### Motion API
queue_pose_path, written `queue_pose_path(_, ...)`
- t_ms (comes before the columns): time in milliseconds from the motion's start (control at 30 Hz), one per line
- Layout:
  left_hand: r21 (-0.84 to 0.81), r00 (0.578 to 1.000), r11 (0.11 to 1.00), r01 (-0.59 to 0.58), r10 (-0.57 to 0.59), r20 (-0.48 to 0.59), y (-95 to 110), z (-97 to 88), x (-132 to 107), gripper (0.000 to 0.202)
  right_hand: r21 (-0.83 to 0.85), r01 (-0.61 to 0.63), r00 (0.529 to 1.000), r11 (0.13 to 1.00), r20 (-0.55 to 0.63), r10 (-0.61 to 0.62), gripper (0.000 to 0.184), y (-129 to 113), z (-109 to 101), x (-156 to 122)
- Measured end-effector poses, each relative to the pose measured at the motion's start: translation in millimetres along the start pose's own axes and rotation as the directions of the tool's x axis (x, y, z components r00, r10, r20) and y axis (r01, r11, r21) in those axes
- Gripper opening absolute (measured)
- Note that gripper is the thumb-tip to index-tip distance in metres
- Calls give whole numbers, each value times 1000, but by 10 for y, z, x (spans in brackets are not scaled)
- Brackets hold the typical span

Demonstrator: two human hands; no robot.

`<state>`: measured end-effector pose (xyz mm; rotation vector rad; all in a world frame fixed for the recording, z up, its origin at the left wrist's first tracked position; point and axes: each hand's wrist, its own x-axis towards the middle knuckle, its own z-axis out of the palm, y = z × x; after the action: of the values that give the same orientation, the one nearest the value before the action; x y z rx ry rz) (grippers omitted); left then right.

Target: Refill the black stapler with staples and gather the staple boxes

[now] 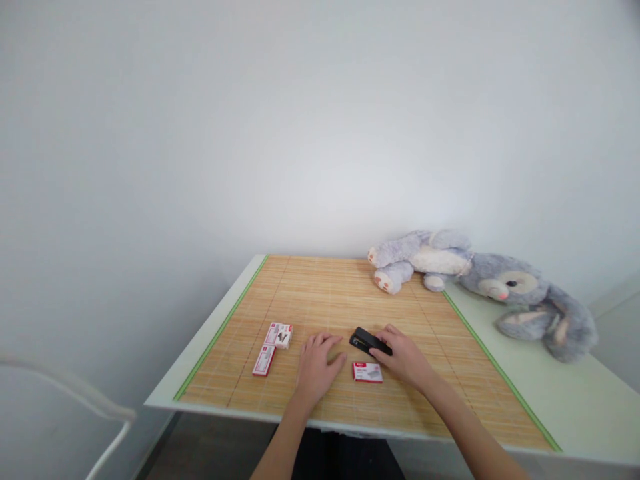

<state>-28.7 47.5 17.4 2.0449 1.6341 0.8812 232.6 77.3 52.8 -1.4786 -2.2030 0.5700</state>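
Note:
A black stapler point(367, 341) lies on the bamboo mat point(320, 293), and my right hand point(404, 359) has its fingers around the stapler's near end. Just in front of it sits a small red and white staple box point(367, 372). My left hand point(316, 368) rests flat on the mat with its fingers apart, holding nothing, a little left of the stapler. Two more red and white staple boxes lie further left: one point(279, 335) opened, one point(263, 360) flat.
A grey plush rabbit point(480, 280) lies across the table's far right corner, partly on the mat. The pale table point(575, 393) extends right of the mat's green edge. A white chair back point(90, 407) stands at the lower left. A plain wall is behind.

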Motion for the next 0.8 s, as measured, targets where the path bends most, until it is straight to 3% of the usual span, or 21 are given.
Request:
queue_pose_path(233, -48, 996, 996, -71, 73, 57, 123, -78, -73, 31, 142, -186, 958, 972, -192, 211, 41, 145, 232, -375)
queue_pose_path(400, -19, 962, 977, -212, 212, 175, 351, -49, -150, 66, 179, -229, 927, 957, -261, 270, 41, 86, 377, -430)
queue_pose_path(533, 14, 946, 970, -244, 235, 223, 471, 31, -155, 71, 183, -237, 922, 954, -268, 281, 44, 54, 367, -416)
queue_pose_path(633, 17, 954, 974, -224, 216, 206, 457, 85, -144, 67, 185, -229, 922, 956, -274, 274, 45, 46, 362, -422)
queue_pose_path(733, 41, 983, 992, -120, 114, 143, 364, 87, -135, 56, 181, -236, 920, 955, -274, 280, 44, 38, 365, -432)
queue_pose_path(800, 42, 991, 998, -47, 42, 126, 278, 37, -128, 61, 178, -243, 922, 954, -264, 284, 44, 25, 360, -440)
